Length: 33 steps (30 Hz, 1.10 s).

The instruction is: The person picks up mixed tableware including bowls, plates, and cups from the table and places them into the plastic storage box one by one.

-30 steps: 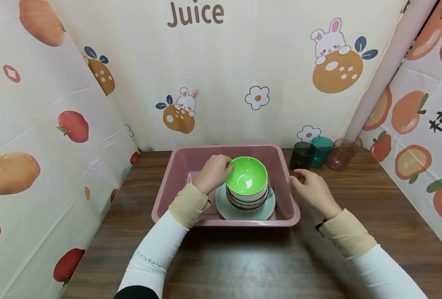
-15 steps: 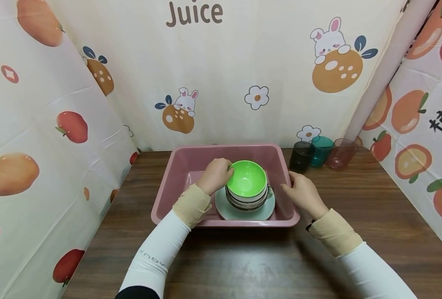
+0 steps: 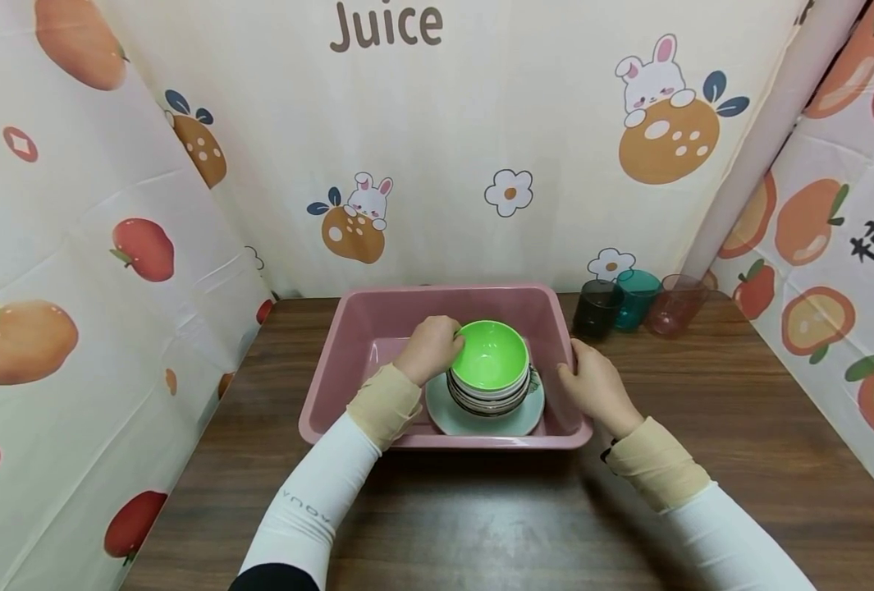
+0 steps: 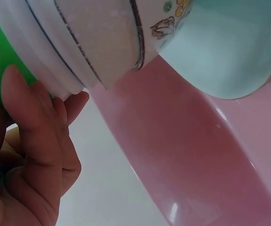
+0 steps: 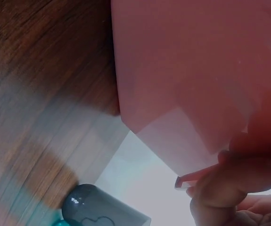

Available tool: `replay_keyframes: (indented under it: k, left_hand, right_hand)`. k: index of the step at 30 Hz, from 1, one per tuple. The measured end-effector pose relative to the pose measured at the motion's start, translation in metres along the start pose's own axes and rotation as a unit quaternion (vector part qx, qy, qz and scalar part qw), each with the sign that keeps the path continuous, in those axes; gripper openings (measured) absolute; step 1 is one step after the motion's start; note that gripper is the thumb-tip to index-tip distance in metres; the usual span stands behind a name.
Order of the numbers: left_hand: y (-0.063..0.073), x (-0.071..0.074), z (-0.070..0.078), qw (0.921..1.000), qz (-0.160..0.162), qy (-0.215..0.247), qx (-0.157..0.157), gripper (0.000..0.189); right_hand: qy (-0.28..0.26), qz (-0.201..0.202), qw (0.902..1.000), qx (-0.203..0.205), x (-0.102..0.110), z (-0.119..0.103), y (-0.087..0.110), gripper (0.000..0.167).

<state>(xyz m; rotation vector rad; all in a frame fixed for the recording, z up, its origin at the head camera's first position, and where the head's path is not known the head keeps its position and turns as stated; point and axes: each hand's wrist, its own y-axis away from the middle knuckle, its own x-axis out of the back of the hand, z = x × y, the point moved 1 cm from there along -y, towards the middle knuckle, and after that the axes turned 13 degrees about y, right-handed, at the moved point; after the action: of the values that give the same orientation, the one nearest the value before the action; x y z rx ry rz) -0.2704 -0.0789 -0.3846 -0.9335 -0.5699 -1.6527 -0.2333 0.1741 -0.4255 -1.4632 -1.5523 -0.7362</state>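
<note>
A dark, wood-grained tabletop (image 3: 466, 517) carries a glossy pink tub (image 3: 363, 328) close to its back edge; the right grip (image 3: 597, 387) holds the tub's right rim. Inside, right of the tub's middle, lies a pale mint plate (image 3: 446, 408) bearing stacked whitish bowls (image 3: 488, 400), dark-banded, flowers painted on one. Topmost is a shiny lime-green bowl (image 3: 491, 357), its left rim pinched by the left grip (image 3: 431, 350). Smoky, teal and reddish see-through cups (image 3: 636, 300) stand near the tabletop's back right corner.

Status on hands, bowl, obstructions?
Left hand pinching rim of green bowl, atop bowl stack. Right hand gripping right rim of pink basin. Dark cup near right hand.
</note>
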Motion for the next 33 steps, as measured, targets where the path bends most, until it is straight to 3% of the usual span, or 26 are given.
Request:
replay_keyframes:
  k: [22, 33]
  left_hand:
    - [0.0, -0.0018, -0.0008, 1.0, 0.0, -0.004, 0.005, 0.019]
    - [0.0057, 0.0046, 0.0016, 0.9991, 0.028, 0.027, 0.016, 0.022]
  right_hand:
    - [-0.012, 0.035, 0.9993, -0.004, -0.006, 0.0014, 0.0013, 0.04]
    - [-0.018, 0.042, 0.999, -0.003, -0.0066, 0.0023, 0.0021, 0.041]
